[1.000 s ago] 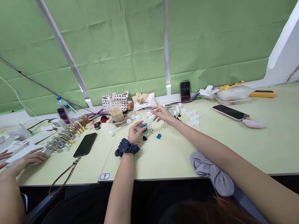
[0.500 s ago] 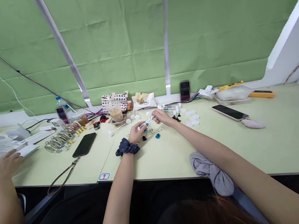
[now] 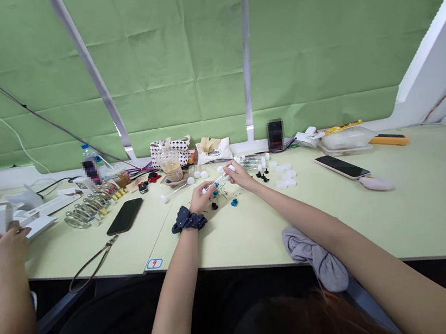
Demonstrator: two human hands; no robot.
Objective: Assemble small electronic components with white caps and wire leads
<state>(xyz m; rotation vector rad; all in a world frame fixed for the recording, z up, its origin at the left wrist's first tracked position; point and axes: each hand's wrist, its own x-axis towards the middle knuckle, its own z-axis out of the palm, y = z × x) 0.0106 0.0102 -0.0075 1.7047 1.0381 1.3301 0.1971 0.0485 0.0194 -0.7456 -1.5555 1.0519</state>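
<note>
Both my hands meet over the middle of the pale green table (image 3: 256, 234). My left hand (image 3: 201, 196), with a dark blue scrunchie (image 3: 188, 220) on the wrist, is closed on the lower end of a thin clear tube (image 3: 217, 181). My right hand (image 3: 238, 175) pinches the tube's upper end by its white cap. Small blue and black parts (image 3: 228, 203) lie on the table just under the hands.
White caps (image 3: 285, 175) and small vials lie right of my hands. Two phones (image 3: 125, 216) (image 3: 342, 166), a drink cup (image 3: 171, 165), bags and a metal rack (image 3: 87, 209) stand around. A grey cloth (image 3: 315, 259) hangs over the front edge. Another person's hands (image 3: 1, 245) hold a white box at left.
My hands have drawn together on the tube, which now lies between both. The person at left lifted their hands from flat white pieces and now holds a box.
</note>
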